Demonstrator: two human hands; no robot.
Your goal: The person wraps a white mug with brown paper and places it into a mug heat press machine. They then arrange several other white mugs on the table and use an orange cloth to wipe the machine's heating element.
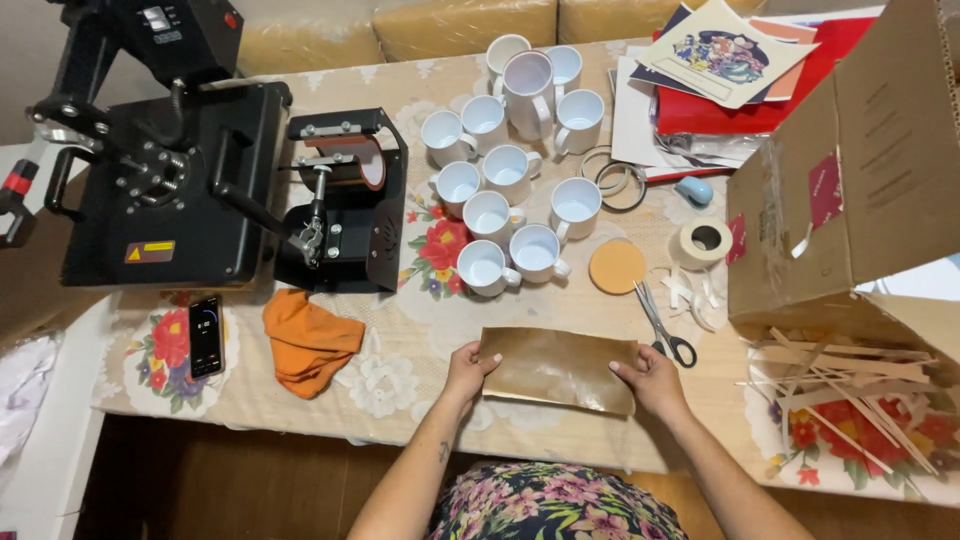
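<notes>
While gripped: glossy brown rectangular sheet (pixel 558 368).

Bare forearms, a small dark mark on the left one, above a dark floral-print garment (pixel 545 505).

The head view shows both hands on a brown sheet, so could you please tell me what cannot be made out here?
- Underside of the brown sheet: hidden by the sheet itself, held by left hand and right hand.
- Phone screen: too small to make out.
- Heat press: its top is cut off by the upper edge.
- Cardboard box: its inside faces away; the right edge crops it.
- Scissors: handles partly behind the right hand.
</notes>
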